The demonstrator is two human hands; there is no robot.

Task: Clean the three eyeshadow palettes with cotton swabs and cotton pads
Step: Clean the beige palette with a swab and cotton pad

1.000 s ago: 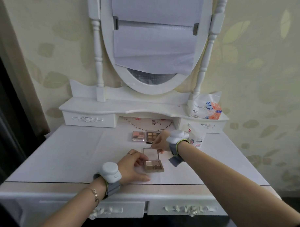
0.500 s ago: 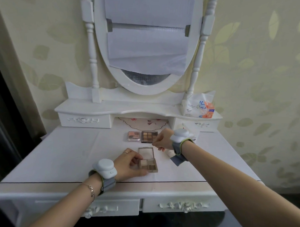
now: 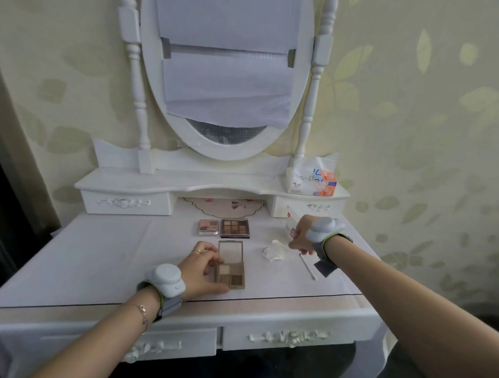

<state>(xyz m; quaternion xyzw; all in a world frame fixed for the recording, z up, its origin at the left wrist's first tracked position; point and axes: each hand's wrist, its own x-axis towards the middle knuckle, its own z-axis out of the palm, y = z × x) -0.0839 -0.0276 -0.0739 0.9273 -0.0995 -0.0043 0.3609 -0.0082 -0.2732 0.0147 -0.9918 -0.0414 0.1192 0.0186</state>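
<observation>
Open palette (image 3: 231, 265), near the worktop (image 3: 89, 265) front edge: steadied by left hand (image 3: 201, 271), fingers curled on its left side. Right hand (image 3: 301, 238), withdrawn from the lid toward the right edge since earlier; fingers' state cannot be told. Pad (image 3: 274, 250) and swab (image 3: 307, 267) now uncovered beside it; wiping likely next.

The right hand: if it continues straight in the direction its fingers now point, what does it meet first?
The right hand points left across the table, so it would probably meet the crumpled cotton pad first, just beyond its fingertips. Depth is hard to judge here.
</observation>
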